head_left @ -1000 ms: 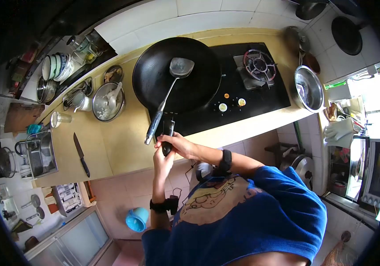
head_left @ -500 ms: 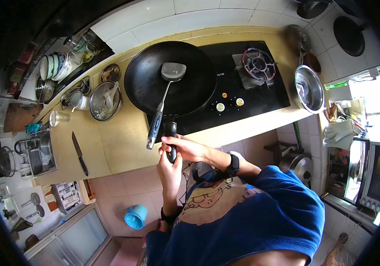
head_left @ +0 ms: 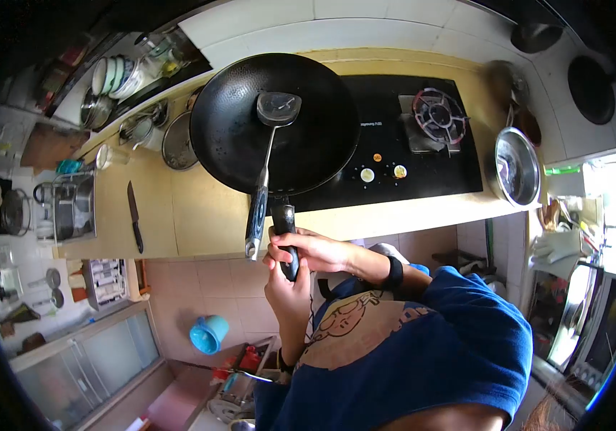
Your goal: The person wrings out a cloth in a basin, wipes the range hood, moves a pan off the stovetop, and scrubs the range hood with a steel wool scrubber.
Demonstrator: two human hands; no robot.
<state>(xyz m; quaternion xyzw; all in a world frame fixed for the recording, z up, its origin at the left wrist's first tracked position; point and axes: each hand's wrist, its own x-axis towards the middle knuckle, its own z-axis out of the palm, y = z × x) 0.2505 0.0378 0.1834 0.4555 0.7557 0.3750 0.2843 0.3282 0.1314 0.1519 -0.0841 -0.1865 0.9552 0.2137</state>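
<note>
The yellow tabletop (head_left: 200, 215) runs across the view below a white tiled wall, carrying a black gas hob (head_left: 408, 154) with one bare burner grate (head_left: 439, 115) on its right side. A large black wok (head_left: 273, 122) sits over the hob's left part, its rim overhanging the tabletop to the left. Its black handle (head_left: 285, 233) sticks out past the tabletop's front edge toward the person.

Both hands are wrapped around that handle, close together and touching. The left hand (head_left: 288, 287) grips from below, and the right hand (head_left: 308, 250) closes over it from the right side, a black band showing on that wrist.

A metal spatula (head_left: 268, 154) lies in the wok with its blade near the middle of the pan. Its dark-gripped shaft leans over the front rim just beside the wok handle, free of both hands.

To the right of the hob a steel bowl (head_left: 518, 167) stands near the tabletop's end. On the left a steel bowl (head_left: 176, 142) is partly hidden behind the wok's rim, and a kitchen knife (head_left: 134, 215) lies flat on the tabletop, well apart from the wok. Farther left, a metal dish rack (head_left: 71, 208) stands by the sink area. Below the tabletop a blue cup (head_left: 210, 334) lies on the floor.
</note>
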